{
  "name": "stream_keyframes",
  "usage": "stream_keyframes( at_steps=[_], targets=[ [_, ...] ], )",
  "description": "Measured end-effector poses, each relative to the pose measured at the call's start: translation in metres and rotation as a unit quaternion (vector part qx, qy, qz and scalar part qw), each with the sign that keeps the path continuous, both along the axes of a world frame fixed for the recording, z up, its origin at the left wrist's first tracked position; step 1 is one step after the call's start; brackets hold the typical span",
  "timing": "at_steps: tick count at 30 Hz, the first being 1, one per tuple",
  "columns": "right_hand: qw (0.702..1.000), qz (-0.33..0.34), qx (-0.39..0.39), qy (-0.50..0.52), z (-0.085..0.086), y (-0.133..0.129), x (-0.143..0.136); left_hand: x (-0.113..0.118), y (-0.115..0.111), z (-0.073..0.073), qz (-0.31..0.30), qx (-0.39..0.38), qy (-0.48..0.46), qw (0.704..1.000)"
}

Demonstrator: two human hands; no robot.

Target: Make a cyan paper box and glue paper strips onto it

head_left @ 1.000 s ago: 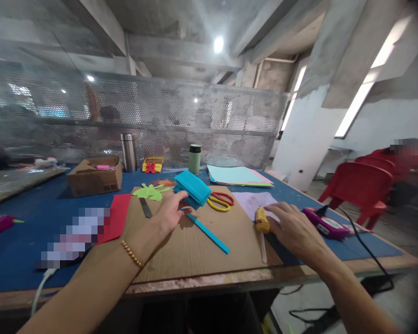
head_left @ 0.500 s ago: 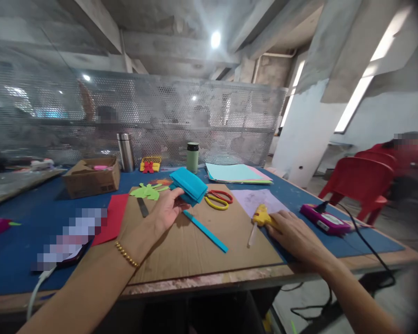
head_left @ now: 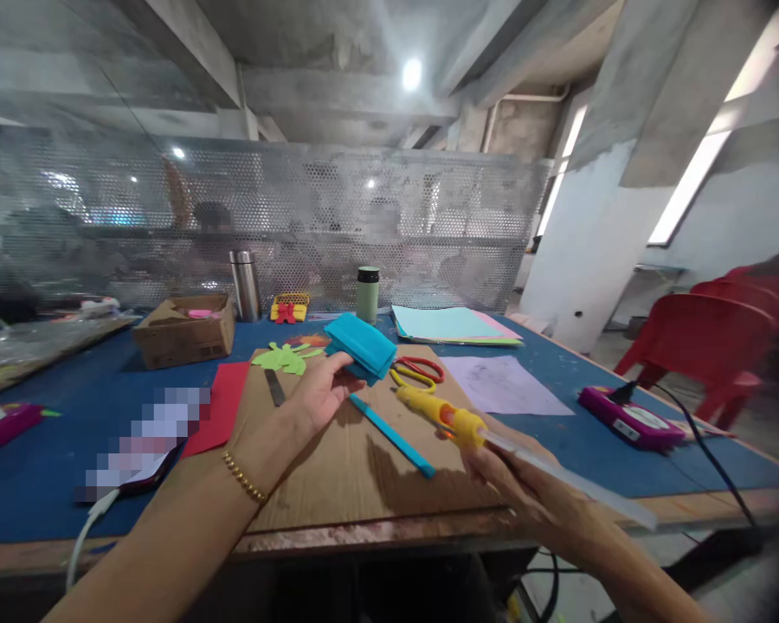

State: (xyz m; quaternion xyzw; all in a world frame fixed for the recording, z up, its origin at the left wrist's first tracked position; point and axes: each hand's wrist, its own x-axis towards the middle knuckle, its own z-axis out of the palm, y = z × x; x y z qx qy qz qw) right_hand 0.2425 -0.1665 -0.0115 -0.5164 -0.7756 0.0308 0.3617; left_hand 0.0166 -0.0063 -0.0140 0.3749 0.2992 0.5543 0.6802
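A folded bundle of blue paper point(head_left: 362, 346) is pinched in my left hand point(head_left: 321, 389), above the brown cardboard point(head_left: 325, 484). My right hand point(head_left: 519, 472) grips a yellow glue gun point(head_left: 445, 417), raised over the cardboard's right side, with a long translucent glue stick point(head_left: 571, 478) sticking out of its back. On the cardboard below lies a blue strip point(head_left: 393, 437). Scissors with red and yellow handles point(head_left: 419, 374) rest right of the bundle. Green paper cutouts point(head_left: 286, 356) and a dark blade point(head_left: 274, 387) lie beyond my left hand.
Red paper point(head_left: 224, 407) and a phone with a cable point(head_left: 146, 472) lie on the left. A cardboard box point(head_left: 185, 333), steel flask point(head_left: 245, 285) and green bottle point(head_left: 367, 296) stand behind. Purple paper point(head_left: 510, 385) and a purple power strip point(head_left: 629, 420) are on the right.
My right hand has lifted the glue gun off the purple paper and brought it left and nearer, turned so its nozzle faces the blue bundle. My left hand still holds the bundle.
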Motion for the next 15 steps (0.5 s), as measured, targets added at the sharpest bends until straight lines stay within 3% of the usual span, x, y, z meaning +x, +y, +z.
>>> stream_keyframes(
  at_steps=[6,15],
  targets=[
    [0.999,-0.007,0.047,-0.006,-0.023,0.015,-0.005,0.001,-0.005,0.002,-0.015,-0.011,0.007,1.0],
    [1.0,-0.013,0.007,-0.01,-0.017,0.018,-0.01,0.001,-0.006,-0.001,-0.05,-0.007,0.02,0.999]
  ],
)
